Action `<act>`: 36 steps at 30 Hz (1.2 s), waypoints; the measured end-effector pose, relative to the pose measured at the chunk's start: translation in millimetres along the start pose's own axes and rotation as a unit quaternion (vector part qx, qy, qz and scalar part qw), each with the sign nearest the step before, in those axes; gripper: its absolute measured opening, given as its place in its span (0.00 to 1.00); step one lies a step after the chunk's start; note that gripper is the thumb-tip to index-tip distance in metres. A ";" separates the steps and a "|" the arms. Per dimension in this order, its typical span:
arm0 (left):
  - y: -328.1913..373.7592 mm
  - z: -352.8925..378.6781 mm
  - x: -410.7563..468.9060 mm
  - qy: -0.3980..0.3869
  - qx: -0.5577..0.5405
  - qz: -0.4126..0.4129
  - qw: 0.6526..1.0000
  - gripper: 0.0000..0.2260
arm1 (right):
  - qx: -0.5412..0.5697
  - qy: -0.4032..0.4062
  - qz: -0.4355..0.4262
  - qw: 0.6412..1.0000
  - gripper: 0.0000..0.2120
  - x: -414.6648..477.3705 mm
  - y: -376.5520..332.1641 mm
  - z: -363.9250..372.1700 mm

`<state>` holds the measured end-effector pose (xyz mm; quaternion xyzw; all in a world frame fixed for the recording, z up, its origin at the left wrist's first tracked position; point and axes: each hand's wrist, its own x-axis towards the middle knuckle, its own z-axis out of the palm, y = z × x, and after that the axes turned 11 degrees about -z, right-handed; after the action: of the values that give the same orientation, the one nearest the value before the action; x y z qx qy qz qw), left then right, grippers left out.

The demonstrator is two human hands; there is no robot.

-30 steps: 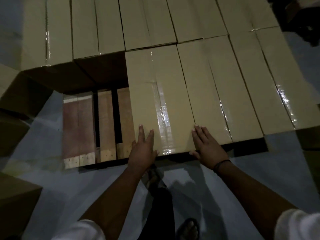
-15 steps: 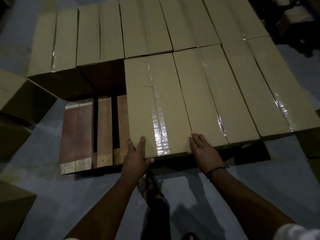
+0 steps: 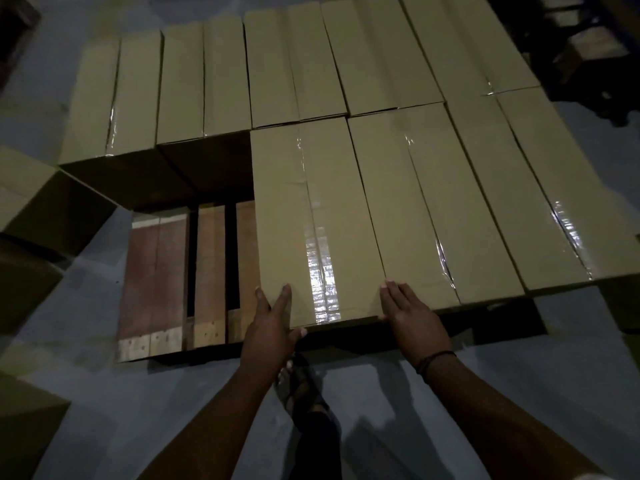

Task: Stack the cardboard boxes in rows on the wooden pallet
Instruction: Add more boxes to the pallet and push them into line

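Several taped cardboard boxes stand in two rows on the wooden pallet (image 3: 156, 271). The leftmost box of the near row (image 3: 311, 209) has shiny tape along its top seam. My left hand (image 3: 272, 323) rests flat on its near left corner, fingers straight, thumb over the front edge. My right hand (image 3: 408, 310) lies flat on its near right corner, at the seam with the neighbouring box (image 3: 426, 209). To the left of this box the pallet's planks are bare, in front of the far-row boxes (image 3: 156, 98).
Loose cardboard boxes (image 3: 38, 202) sit on the grey floor at the left edge, another (image 3: 24, 427) at the lower left. My sandalled foot (image 3: 301, 386) stands just before the pallet. Dark clutter (image 3: 588, 46) fills the top right corner.
The view has pulled back and tilted up, showing more of the far row. Both hands have slid nearer the box's front corners and stay flat on it.
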<state>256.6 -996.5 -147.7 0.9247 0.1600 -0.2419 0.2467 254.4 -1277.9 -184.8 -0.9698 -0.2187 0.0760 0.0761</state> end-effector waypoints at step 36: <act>143.3 -136.6 -92.1 -0.094 0.020 0.072 0.993 0.33 | 0.117 -0.010 0.127 0.985 0.30 -25.0 -66.8 -231.3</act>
<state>289.8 -1058.4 59.0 0.9119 0.0640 -0.3121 0.2586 246.3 -1255.6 56.1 -0.9732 -0.0844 0.1203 0.1770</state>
